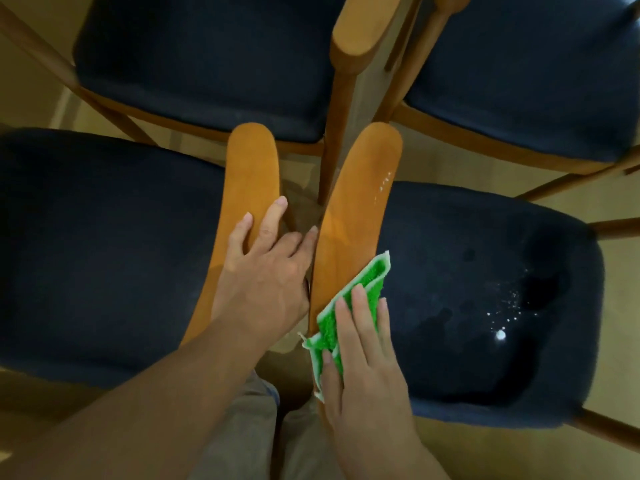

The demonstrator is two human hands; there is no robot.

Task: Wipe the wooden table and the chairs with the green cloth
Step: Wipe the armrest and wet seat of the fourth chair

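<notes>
Two wooden armrests run side by side below me: the left armrest (250,174) and the right armrest (360,195). My right hand (363,355) presses the green cloth (360,289) flat on the near part of the right armrest with straight fingers. My left hand (266,268) rests on the left armrest, fingers spread, the thumb touching the right armrest's inner edge. Both armrests belong to chairs with dark blue seats: the left seat (104,251) and the right seat (485,306).
White droplets or specks (502,323) and darker damp patches lie on the right seat. Two more wooden chairs with blue seats (207,64) stand beyond, another armrest (363,32) between them. Light wooden floor (450,164) shows between the chairs. My legs are below.
</notes>
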